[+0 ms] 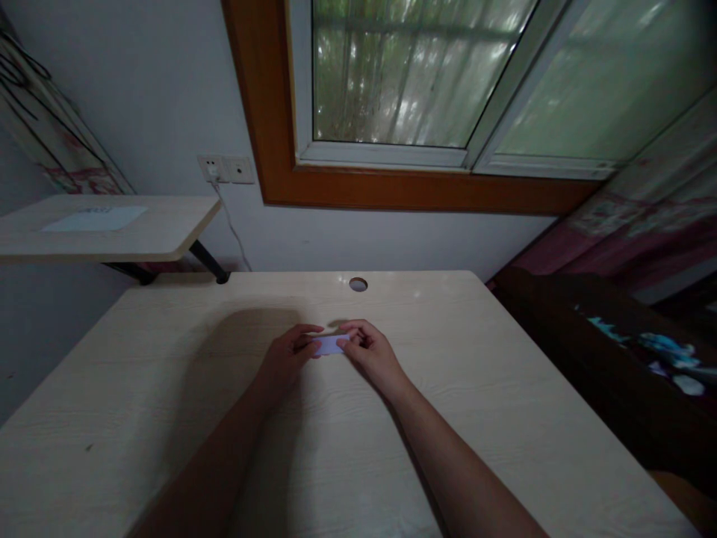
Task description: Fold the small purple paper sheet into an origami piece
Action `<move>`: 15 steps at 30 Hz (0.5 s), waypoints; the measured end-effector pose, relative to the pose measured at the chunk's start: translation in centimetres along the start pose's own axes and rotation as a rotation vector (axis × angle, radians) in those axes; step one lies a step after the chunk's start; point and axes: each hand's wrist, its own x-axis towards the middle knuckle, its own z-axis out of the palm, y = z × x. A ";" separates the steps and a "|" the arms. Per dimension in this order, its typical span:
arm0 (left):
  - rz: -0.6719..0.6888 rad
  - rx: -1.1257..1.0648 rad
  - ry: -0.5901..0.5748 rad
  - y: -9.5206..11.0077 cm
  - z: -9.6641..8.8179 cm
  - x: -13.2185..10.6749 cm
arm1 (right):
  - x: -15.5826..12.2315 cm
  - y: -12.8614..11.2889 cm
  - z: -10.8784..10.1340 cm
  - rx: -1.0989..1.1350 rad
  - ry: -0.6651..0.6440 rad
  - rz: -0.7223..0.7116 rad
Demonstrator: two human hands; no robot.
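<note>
Between my two hands is a small, flat, pale lilac piece (330,344), which looks like folded paper. My left hand (285,355) pinches its left end, thumb in front and fingers behind. At the other end my right hand (373,355) grips it, with the thumb on its near face and the fingers bent. Both hands are over the middle of the light wood-grain table (448,418), toward its far side. Whether the piece touches the tabletop I cannot tell.
A raised shelf (179,224) with a paper sheet (98,218) stands at the back left on dark legs. The table has a round cable hole (358,285) near its far edge. Behind are a wall socket (225,169) with a white cord and a window (414,82).
</note>
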 end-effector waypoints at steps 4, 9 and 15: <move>0.007 0.026 0.006 0.1 0.0 -0.1 | 0.0 -0.3 0.1 0.007 0.008 0.013; 0.008 0.040 0.009 0.0 0.0 0.0 | -0.1 -0.6 0.1 0.006 0.017 0.025; -0.003 0.050 -0.012 0.4 0.0 -0.1 | 0.0 -0.3 0.0 -0.002 0.021 0.017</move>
